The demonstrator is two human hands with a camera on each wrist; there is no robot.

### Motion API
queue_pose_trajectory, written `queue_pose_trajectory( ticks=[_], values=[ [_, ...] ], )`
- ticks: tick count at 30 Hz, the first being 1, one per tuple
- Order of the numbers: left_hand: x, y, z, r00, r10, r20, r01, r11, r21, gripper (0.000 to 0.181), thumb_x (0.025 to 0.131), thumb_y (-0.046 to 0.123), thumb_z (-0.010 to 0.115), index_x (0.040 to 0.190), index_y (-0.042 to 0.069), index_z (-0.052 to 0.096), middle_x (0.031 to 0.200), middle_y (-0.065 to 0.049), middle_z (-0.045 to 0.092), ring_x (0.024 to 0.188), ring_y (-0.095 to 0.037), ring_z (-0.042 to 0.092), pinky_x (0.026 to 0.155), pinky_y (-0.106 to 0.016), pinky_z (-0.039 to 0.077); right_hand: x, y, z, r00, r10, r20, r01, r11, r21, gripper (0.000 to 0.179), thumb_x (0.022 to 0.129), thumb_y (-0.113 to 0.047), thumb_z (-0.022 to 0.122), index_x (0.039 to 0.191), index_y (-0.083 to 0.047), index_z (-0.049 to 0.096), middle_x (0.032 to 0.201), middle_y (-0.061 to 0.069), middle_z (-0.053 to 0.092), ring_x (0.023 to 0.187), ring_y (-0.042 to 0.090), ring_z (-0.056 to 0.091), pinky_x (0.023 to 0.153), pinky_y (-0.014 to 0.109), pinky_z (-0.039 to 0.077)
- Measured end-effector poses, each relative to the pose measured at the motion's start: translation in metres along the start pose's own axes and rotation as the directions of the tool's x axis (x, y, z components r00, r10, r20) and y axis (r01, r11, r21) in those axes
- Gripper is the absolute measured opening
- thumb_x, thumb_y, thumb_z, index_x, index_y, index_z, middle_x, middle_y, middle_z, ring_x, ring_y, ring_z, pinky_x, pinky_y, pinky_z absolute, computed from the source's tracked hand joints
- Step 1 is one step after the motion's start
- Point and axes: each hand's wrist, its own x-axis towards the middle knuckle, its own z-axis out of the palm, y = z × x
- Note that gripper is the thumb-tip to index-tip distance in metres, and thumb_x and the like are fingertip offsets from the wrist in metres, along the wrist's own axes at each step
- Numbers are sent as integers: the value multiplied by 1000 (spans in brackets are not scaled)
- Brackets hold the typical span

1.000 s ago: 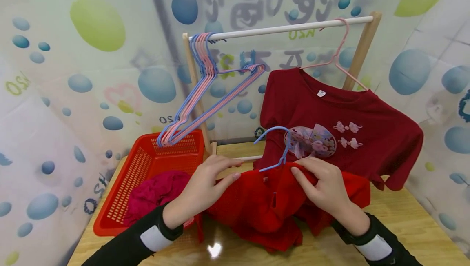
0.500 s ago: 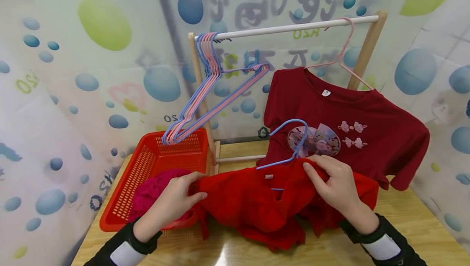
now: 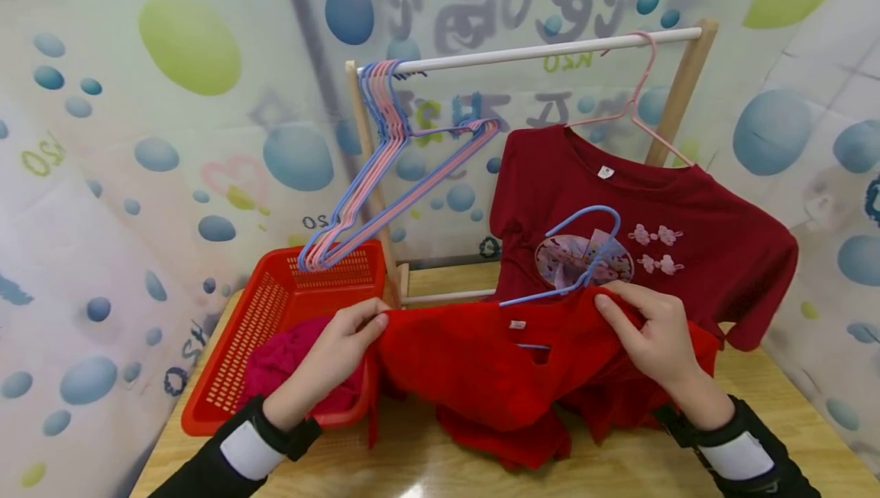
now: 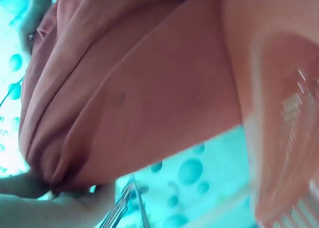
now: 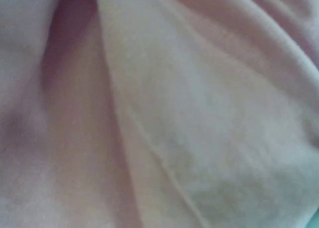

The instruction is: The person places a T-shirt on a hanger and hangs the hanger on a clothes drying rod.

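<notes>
My left hand (image 3: 344, 345) pinches the upper left edge of a bright red top (image 3: 474, 376), drawing that edge out straight. At the top's other shoulder, my right hand (image 3: 653, 337) grips the cloth between thumb and fingers. A blue hanger (image 3: 543, 295) sits partly inside the neck opening; its hook sticks up and its left arm lies along the top edge. Cloth hides the hanger's other arm. A white label (image 3: 518, 324) shows at the neckline. In the left wrist view, fingers (image 4: 65, 203) pinch the cloth (image 4: 134, 98). Blurred cloth (image 5: 164, 108) fills the right wrist view.
Behind the hands stands a rack with a white rod (image 3: 522, 55). Several pink and blue hangers (image 3: 385, 154) hang at its left end. A dark red T-shirt (image 3: 687, 215) hangs at the right. A red basket (image 3: 220, 376) holds a magenta garment (image 3: 289, 357) on the wooden table (image 3: 619, 467).
My left hand has moved left from near the hanger and taken hold of the top's left edge, spreading it. My right hand, with the hanger, has shifted right and slightly up.
</notes>
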Motion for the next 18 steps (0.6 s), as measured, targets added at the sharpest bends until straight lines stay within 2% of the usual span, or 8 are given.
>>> queue_pose_trajectory(
  ticks=[2,4,6,8,11,13,16,18],
  values=[
    [5,0,3,998,-63,7,64,987,-145,20,106,11,48,103,-5,60,79,-3,52,81,-18,50,77,-30,43,0,2,-2,1000,-2,-6,2,1000,18,11,82,13,69,90,7,76,92,-5,75,92,-12,62,88,5,45],
    [11,-2,6,994,-111,6,110,970,-219,22,107,10,45,104,-7,58,83,-4,54,86,-20,51,81,-32,42,0,3,-3,1000,-1,-13,1,1000,31,18,78,18,68,90,7,75,93,-10,74,90,-12,62,86,5,45],
    [15,-5,10,991,-137,-3,134,974,-182,20,107,9,45,107,-5,60,87,-5,58,87,-20,52,81,-33,43,-1,3,-3,1000,4,-20,-3,999,33,22,74,21,67,89,7,75,94,-12,73,88,-13,62,85,5,45],
    [18,-7,13,991,-130,-30,128,990,-67,20,105,4,47,113,-3,64,93,-6,63,87,-20,53,80,-34,45,-2,4,-3,1000,4,-27,-3,999,32,23,73,22,67,89,8,75,93,-11,74,88,-12,62,85,5,45],
    [18,-8,15,995,-42,-95,55,989,138,27,101,-5,49,121,-1,65,110,-10,68,98,-23,61,87,-40,52,-3,4,-2,1000,8,-26,-7,1000,29,23,73,22,68,89,7,75,92,-11,74,87,-12,61,85,5,45],
    [17,-6,15,988,42,-148,-11,978,210,32,98,-8,48,126,0,64,120,-13,67,108,-28,63,95,-46,52,-3,4,-1,1000,11,-24,-11,1000,27,23,74,21,68,89,7,76,92,-10,74,87,-12,62,86,5,45],
    [13,2,15,962,185,-199,-131,958,255,33,99,-6,50,128,1,63,125,-12,65,115,-28,62,98,-51,51,-3,3,1,999,14,-32,-13,1000,20,18,76,18,69,89,7,76,92,-8,75,90,-13,62,87,5,44],
    [10,8,16,934,296,-201,-230,927,295,29,101,0,54,127,3,65,125,-9,65,114,-25,62,96,-49,53,-3,2,3,999,15,-31,-14,1000,15,12,81,13,70,89,7,76,93,-7,75,92,-12,62,88,5,44]
  ],
)
